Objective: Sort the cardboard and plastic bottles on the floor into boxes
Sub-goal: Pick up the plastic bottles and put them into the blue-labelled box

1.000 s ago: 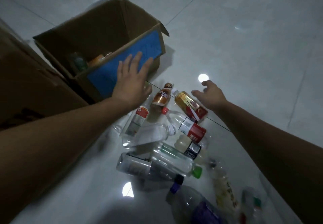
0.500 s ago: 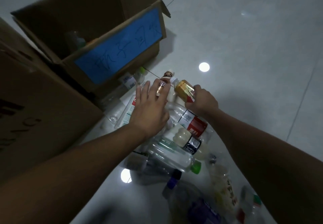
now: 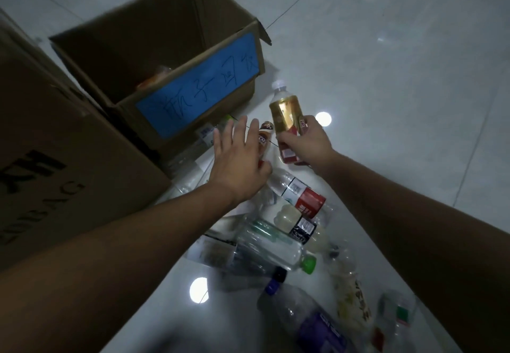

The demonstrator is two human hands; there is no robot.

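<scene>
A pile of plastic bottles [image 3: 278, 245] lies on the floor [image 3: 386, 77], in front of the blue-labelled box [image 3: 198, 96]. Nearer that box, the left hand [image 3: 237, 165] spreads straight fingers over a small brown bottle [image 3: 264, 139], holding nothing. The right hand [image 3: 306, 143] grips a gold-labelled bottle [image 3: 285, 115] upright, just before the box's front corner.

Dim, bluish overall. Round bright spots glare on glossy pale tiled floor [image 3: 386, 77]. Inside of open brown cardboard box [image 3: 138, 38] deep in shadow. Wide-angle bending at edges; lower corners soft.
</scene>
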